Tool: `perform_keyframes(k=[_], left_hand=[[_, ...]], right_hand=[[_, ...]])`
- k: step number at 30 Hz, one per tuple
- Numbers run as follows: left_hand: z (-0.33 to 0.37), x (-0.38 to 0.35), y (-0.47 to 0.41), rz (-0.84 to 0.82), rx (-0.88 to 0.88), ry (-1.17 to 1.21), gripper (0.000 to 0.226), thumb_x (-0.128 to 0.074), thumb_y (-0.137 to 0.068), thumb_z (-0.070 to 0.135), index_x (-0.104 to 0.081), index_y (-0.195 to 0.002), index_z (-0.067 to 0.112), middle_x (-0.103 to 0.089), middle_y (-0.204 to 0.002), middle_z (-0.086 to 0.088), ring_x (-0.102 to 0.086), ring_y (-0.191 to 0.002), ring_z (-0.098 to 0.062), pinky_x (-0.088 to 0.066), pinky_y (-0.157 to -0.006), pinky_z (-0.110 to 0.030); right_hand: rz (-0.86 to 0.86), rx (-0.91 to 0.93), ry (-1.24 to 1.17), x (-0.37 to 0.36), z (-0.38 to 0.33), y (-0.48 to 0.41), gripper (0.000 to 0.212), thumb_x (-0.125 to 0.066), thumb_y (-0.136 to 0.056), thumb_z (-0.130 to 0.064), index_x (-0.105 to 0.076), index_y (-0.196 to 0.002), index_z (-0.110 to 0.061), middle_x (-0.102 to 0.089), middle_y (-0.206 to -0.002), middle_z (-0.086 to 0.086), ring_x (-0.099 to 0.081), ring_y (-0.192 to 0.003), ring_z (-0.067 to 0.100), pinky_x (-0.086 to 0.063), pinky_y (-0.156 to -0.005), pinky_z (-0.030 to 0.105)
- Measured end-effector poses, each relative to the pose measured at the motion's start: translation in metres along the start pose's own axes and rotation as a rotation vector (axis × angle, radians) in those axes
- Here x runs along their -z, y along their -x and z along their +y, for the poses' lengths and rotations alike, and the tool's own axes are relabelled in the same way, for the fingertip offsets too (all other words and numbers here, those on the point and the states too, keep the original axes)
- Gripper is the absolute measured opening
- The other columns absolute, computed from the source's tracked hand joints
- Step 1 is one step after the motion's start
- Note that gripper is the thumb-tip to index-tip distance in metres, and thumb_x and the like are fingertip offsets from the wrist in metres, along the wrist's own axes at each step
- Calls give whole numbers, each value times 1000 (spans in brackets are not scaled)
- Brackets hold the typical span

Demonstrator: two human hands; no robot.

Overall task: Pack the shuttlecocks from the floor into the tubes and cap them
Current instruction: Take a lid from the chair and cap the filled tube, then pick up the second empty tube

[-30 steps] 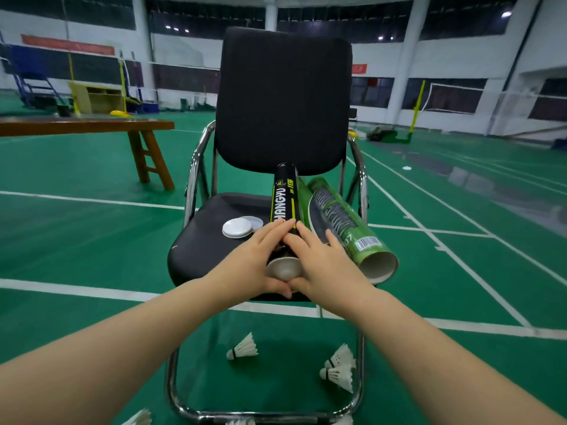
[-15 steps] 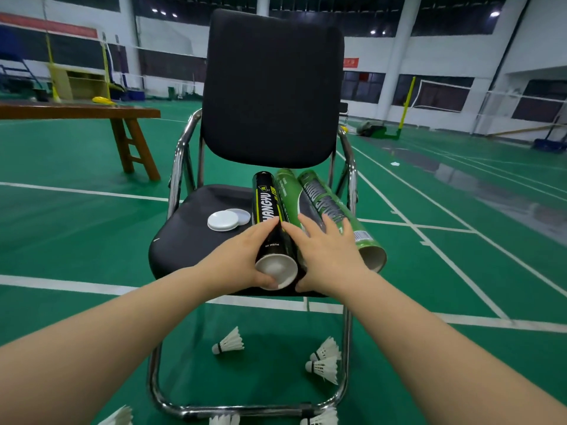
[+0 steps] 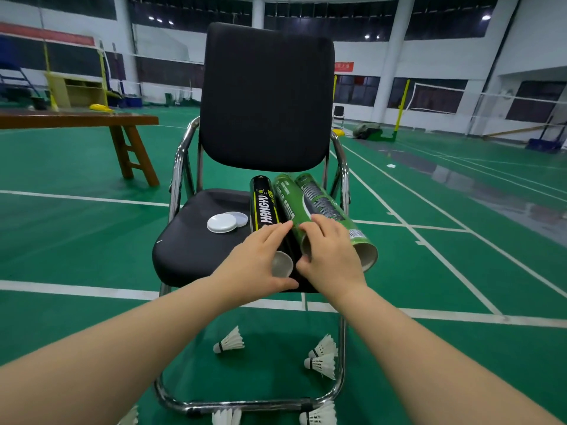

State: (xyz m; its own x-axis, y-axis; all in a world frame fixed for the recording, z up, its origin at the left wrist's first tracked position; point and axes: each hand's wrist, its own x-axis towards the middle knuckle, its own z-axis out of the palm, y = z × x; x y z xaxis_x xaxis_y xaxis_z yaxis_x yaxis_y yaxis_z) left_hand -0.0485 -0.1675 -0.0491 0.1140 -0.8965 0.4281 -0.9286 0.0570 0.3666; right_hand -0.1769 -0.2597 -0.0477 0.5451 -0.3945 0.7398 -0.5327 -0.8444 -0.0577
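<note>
Three shuttlecock tubes lie side by side on the seat of a black chair (image 3: 190,250), open ends toward me. My left hand (image 3: 254,262) grips the black tube (image 3: 265,207) near its open end, fingers over the top and thumb underneath. My right hand (image 3: 329,256) curls round the middle green tube (image 3: 285,197) at its open end. The right green tube (image 3: 325,204) lies free beside it. Two white caps (image 3: 221,223) rest on the seat, left of the tubes. White shuttlecocks lie on the floor under the chair: one (image 3: 230,343) at the left, two (image 3: 322,360) at the right.
More shuttlecocks (image 3: 319,415) lie by the chair's chrome base bar (image 3: 245,404) at the bottom edge. A wooden bench (image 3: 76,121) stands at the far left. Green court floor with white lines surrounds the chair.
The black tube has gone from tilted up in both hands to lying flat beside the green tubes. My right hand has shifted off it onto the middle green tube.
</note>
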Motion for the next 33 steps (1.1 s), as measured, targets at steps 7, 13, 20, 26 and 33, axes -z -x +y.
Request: perform_keyframes(k=[7, 13, 20, 26, 33], left_hand=[[33, 26, 6, 176, 22, 41, 101, -75, -70, 42, -10, -145, 35, -15, -154, 6, -18, -139, -13, -26, -112, -36], [64, 73, 18, 440, -124, 45, 78, -58, -75, 39, -17, -141, 41, -25, -151, 3, -21, -140, -20, -24, -111, -51], [40, 125, 100, 572, -180, -150, 62, -53, -76, 41, -34, -133, 29, -35, -141, 10, -27, -134, -11, -27, -106, -60], [17, 147, 193, 524, -43, -207, 60, -52, -70, 38, -41, -128, 24, -50, -133, 0, -48, -123, -26, -39, -100, -54], [-10, 149, 314, 250, 128, -286, 66, -68, -55, 23, -55, -119, 11, -65, -114, -6, -60, -102, -24, -46, -92, -29]], right_hand=[[182, 28, -89, 65, -24, 3, 48, -73, -55, -6, -63, -102, -7, -63, -110, 12, -57, -101, 37, -53, -87, 47], [333, 122, -190, 112, -72, 4, 39, -58, -66, -18, -62, -104, -10, -61, -114, 9, -47, -109, 27, -43, -101, 40], [304, 281, -406, 125, -150, 19, 47, -66, -65, -16, -50, -109, -11, -57, -116, 6, -50, -108, 27, -33, -108, 36], [110, 332, -445, 115, -225, 52, 55, -73, -60, -20, -53, -110, -11, -59, -116, 6, -57, -104, 30, -36, -103, 31], [-293, 302, -573, 94, -302, 127, 64, -72, -70, -26, -48, -125, -7, -48, -132, 9, -48, -114, 34, -42, -100, 41]])
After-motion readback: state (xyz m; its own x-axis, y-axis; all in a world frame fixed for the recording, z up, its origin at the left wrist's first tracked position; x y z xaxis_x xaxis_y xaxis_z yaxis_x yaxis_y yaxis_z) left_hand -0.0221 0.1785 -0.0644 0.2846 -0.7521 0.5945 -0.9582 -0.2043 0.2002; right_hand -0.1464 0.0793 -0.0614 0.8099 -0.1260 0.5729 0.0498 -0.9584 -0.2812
